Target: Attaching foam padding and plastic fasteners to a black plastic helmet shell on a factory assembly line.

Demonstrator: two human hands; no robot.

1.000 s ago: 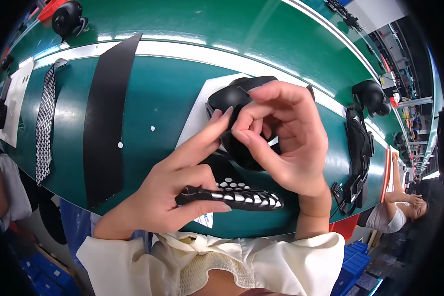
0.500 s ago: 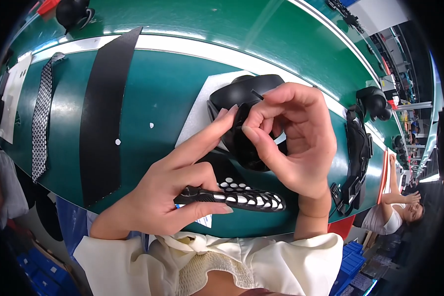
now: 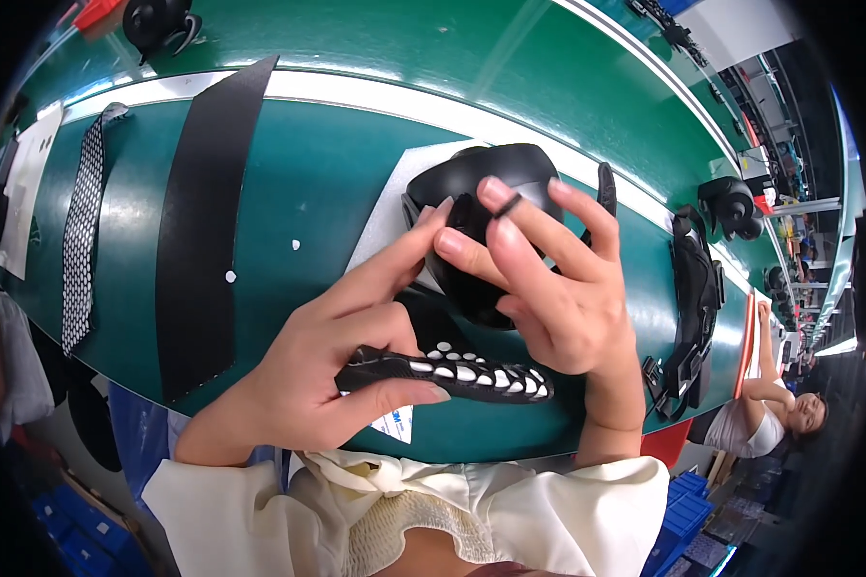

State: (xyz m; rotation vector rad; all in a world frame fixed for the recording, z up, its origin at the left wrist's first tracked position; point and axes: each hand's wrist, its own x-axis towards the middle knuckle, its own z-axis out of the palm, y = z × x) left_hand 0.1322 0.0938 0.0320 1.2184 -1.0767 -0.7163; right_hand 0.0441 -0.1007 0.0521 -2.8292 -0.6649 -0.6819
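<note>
My left hand (image 3: 332, 370) is closed on a rolled black strip with white dots (image 3: 486, 380), gripped between thumb and curled fingers. Its index finger reaches forward and touches the edge of a glossy black rounded shell (image 3: 462, 178), shaped like a helmet. My right hand (image 3: 568, 288) is over the shell's right side, a small black piece (image 3: 510, 205) pinched at its fingertips. The shell rests partly on a pale grey sheet (image 3: 380, 216). Fingers hide much of the shell's near side.
A wide black sheet (image 3: 202, 231) and a dotted strip (image 3: 82, 231) lie at the left of the green table (image 3: 308, 192). Black straps (image 3: 695, 298) lie to the right. More black shells (image 3: 154, 24) stand on the conveyor beyond. A person (image 3: 775, 418) sits at far right.
My right hand has turned and its fingers have spread, with the small black piece coming up to its fingertips. The left hand has stayed put, its dotted strip tilting slightly.
</note>
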